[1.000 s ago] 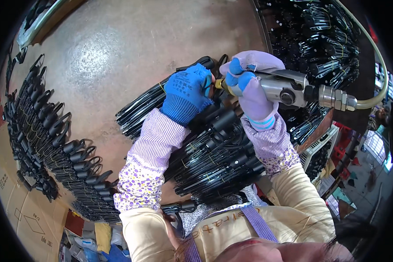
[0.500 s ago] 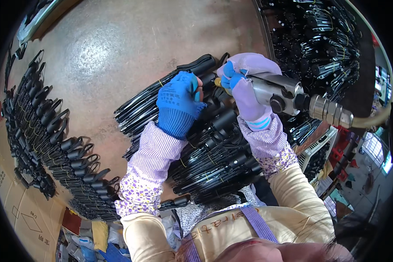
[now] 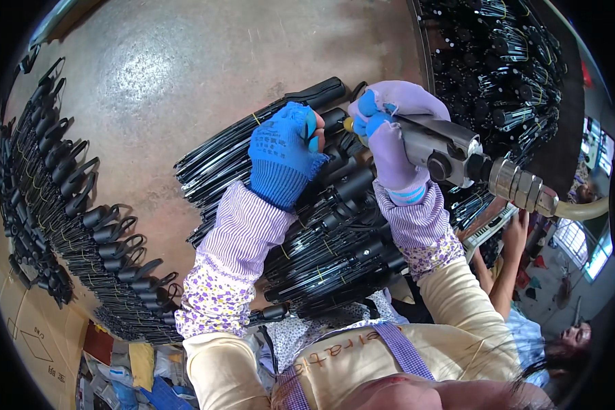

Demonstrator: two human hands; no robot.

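My left hand [image 3: 287,154], in a blue knit glove, is closed round a black folded umbrella frame, its handle end [image 3: 333,119] poking out past my thumb. My right hand [image 3: 396,140], in a lilac glove with blue fingertips, grips a metal air screwdriver [image 3: 451,147]. The tool's yellowish tip [image 3: 349,125] points left, right by that handle end; whether they touch I cannot tell. Beneath and around my hands lie more black umbrella frames [image 3: 328,270], tied with yellow bands. Another bundle with a black handle [image 3: 318,91] lies just beyond my left hand.
A long row of umbrella frames [image 3: 82,219] lines the table's left side. Stacked frames [image 3: 492,75] fill the far right. An air hose [image 3: 581,208] trails right from the tool. Another person's hand [image 3: 516,232] is at a white crate [image 3: 492,224]. A cardboard box [image 3: 41,342] stands lower left.
The screwdriver and my right hand have shifted slightly right and down. My left hand has moved a little right. Another person's arms and head have come into view at the right.
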